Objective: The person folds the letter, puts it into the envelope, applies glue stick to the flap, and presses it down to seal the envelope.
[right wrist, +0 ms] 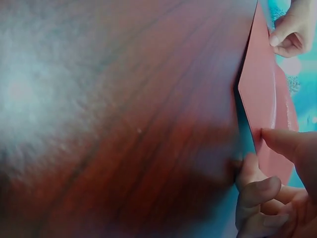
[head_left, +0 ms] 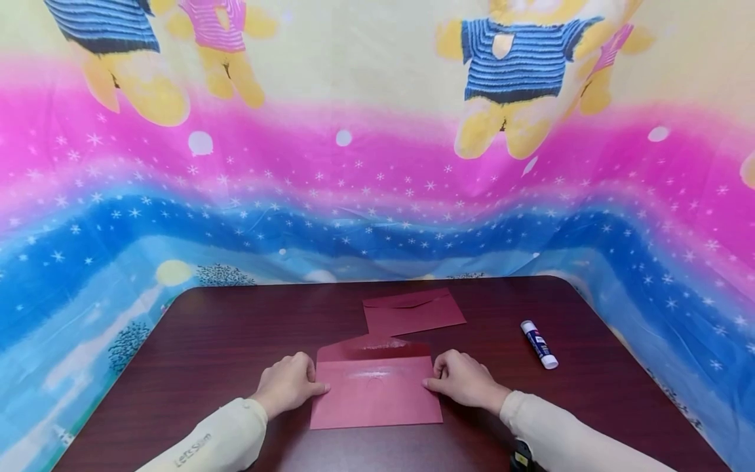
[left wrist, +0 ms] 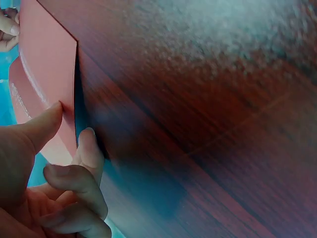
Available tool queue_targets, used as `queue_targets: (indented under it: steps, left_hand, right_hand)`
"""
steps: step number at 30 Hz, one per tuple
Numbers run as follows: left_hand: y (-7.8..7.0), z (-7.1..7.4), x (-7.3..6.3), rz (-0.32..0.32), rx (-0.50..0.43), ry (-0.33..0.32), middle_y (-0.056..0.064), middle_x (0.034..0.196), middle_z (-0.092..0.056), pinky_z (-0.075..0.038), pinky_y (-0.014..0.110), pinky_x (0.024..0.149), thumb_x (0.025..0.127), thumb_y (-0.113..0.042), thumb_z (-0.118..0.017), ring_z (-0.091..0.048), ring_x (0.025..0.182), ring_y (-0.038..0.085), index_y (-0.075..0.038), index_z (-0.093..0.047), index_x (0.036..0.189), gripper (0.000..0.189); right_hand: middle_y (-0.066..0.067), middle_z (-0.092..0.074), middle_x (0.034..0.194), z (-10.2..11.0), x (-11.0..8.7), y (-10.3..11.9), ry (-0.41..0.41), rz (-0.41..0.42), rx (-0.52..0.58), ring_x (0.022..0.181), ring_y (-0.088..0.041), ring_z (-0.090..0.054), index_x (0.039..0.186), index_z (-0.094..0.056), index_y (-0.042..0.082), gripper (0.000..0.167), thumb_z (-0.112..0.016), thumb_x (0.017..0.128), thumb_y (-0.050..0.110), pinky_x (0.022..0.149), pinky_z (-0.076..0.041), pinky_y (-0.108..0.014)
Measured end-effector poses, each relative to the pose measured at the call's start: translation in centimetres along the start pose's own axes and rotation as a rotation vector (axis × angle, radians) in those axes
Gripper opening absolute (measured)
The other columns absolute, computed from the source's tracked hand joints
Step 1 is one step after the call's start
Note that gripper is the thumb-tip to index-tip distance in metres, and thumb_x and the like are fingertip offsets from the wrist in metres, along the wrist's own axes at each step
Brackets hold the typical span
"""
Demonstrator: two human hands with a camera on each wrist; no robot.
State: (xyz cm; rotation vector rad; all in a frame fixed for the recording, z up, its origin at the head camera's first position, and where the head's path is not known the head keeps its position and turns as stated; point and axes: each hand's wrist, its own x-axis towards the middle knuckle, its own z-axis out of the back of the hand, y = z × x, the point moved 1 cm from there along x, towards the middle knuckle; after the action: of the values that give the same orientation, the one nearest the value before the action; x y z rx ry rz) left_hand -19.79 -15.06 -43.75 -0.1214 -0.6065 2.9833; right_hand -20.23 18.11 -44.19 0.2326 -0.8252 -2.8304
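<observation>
A red envelope (head_left: 375, 396) lies in front of me with its flap (head_left: 374, 348) raised away from me. Shiny patches show on the flap and just below the fold. My left hand (head_left: 290, 383) pinches the envelope's left edge, thumb on top and fingers beneath, as the left wrist view shows. On the opposite edge my right hand (head_left: 466, 379) pinches it the same way. In both wrist views the envelope's (left wrist: 47, 59) near edge stands slightly off the tabletop, with a dark gap under it.
A second red envelope (head_left: 415, 313), its flap folded down, lies behind the first. A glue stick (head_left: 539, 345) with white ends lies at the right on the dark wooden table (head_left: 236, 321). A printed cloth (head_left: 377, 164) hangs along the back and sides.
</observation>
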Motion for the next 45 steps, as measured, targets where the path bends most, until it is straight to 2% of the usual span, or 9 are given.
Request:
queue_targets:
  steps: [6,12,19,26,32,39,45]
  left_hand:
    - [0.1,-0.4,0.1,-0.013,0.030,0.017,-0.006,0.063,-0.055,-0.039,0.035,0.056,0.076,-0.045,-0.085,-0.051,0.061,0.012,-0.018,-0.055,0.069,0.041]
    - [-0.2,-0.3,-0.1,-0.026,0.035,0.016,-0.006,0.063,-0.054,-0.039,0.036,0.057,0.077,-0.043,-0.085,-0.051,0.061,0.013,-0.019,-0.054,0.069,0.040]
    - [-1.3,0.2,-0.5,-0.040,-0.030,0.010,-0.006,0.062,-0.054,-0.038,0.033,0.055,0.086,-0.040,-0.077,-0.051,0.059,0.012,-0.020,-0.058,0.072,0.031]
    - [-2.9,0.1,-1.0,-0.112,-0.103,-0.014,-0.009,0.060,-0.053,-0.037,0.031,0.053,0.091,-0.035,-0.071,-0.050,0.057,0.009,-0.020,-0.063,0.078,0.021]
    - [-4.3,-0.2,-1.4,-0.176,-0.128,-0.013,-0.012,0.062,-0.054,-0.037,0.030,0.052,0.092,-0.032,-0.070,-0.049,0.056,0.007,-0.021,-0.063,0.082,0.017]
    - [-5.6,-0.7,-1.9,-0.216,-0.156,-0.005,-0.011,0.061,-0.052,-0.036,0.028,0.052,0.092,-0.030,-0.071,-0.046,0.054,0.006,-0.020,-0.065,0.086,0.013]
    - [-6.9,-1.3,-1.9,-0.266,-0.134,-0.028,-0.015,0.061,-0.054,-0.037,0.027,0.054,0.092,-0.033,-0.069,-0.047,0.056,0.002,-0.021,-0.066,0.085,0.014]
  right_hand:
    - [0.007,-0.045,0.055,-0.1,0.0,-0.1,0.014,0.012,-0.046,0.052,-0.012,-0.046,0.066,-0.058,0.020,0.034,-0.082,0.083,0.036,0.050,-0.032,-0.028]
    - [0.007,-0.050,0.057,-0.2,0.0,-0.4,-0.005,0.026,-0.036,0.054,-0.011,-0.048,0.069,-0.061,0.022,0.030,-0.080,0.085,0.038,0.050,-0.034,-0.028]
    - [0.007,-0.055,0.060,0.9,-0.6,-0.6,-0.055,0.036,-0.012,0.055,-0.010,-0.049,0.074,-0.067,0.024,0.022,-0.074,0.090,0.038,0.051,-0.037,-0.028]
    - [0.006,-0.056,0.061,2.2,-1.0,-1.0,-0.090,-0.008,-0.022,0.056,-0.011,-0.050,0.077,-0.068,0.024,0.019,-0.074,0.091,0.034,0.052,-0.040,-0.028]
    - [0.006,-0.057,0.062,3.8,-1.3,-2.2,-0.114,-0.036,-0.087,0.056,-0.011,-0.051,0.079,-0.067,0.023,0.019,-0.072,0.093,0.034,0.054,-0.041,-0.030]
    - [0.007,-0.058,0.063,5.9,-1.6,-4.7,-0.168,-0.031,-0.165,0.056,-0.010,-0.052,0.086,-0.069,0.020,0.018,-0.070,0.094,0.035,0.053,-0.043,-0.029]
    - [0.009,-0.057,0.061,7.4,-1.6,-6.6,-0.230,-0.022,-0.234,0.057,-0.009,-0.052,0.087,-0.069,0.018,0.018,-0.070,0.094,0.035,0.053,-0.041,-0.030]
